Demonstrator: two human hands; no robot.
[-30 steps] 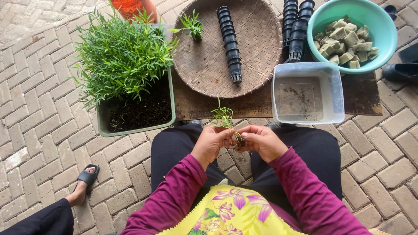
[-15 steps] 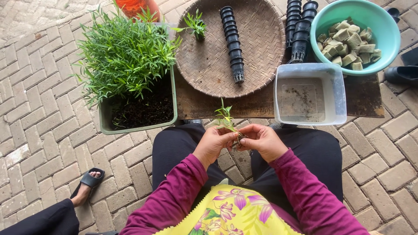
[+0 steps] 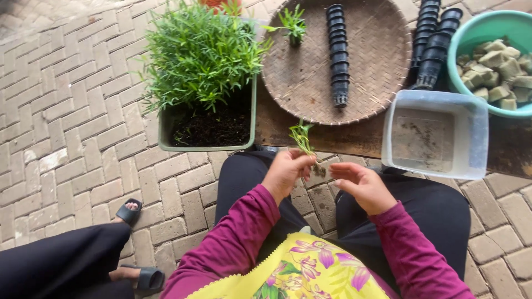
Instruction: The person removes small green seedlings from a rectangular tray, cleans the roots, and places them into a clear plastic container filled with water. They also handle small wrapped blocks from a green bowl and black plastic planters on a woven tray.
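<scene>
My left hand [image 3: 286, 173] pinches a small green seedling [image 3: 302, 136] by its stem, leaves pointing up toward the low wooden board. My right hand [image 3: 360, 186] is beside it, fingers curled near the seedling's root end; whether it touches the roots I cannot tell. Both hands hover above my lap, between my knees in black trousers. A green rectangular planter [image 3: 166, 135] full of leafy green plants [image 3: 199, 55] and dark soil stands to the left.
A round woven tray [image 3: 377, 61] holds a stack of black net pots [image 3: 337, 52] and one potted seedling [image 3: 292, 25]. More black pot stacks [image 3: 435, 44], a teal bowl [image 3: 463, 39] of grey cubes and a clear tub [image 3: 435, 135] lie right. Another person's sandalled feet [image 3: 130, 213] are at the left.
My hands have drawn slightly apart; the right hand has slid right of the seedling, which the left hand keeps upright. The camera has shifted a little.
</scene>
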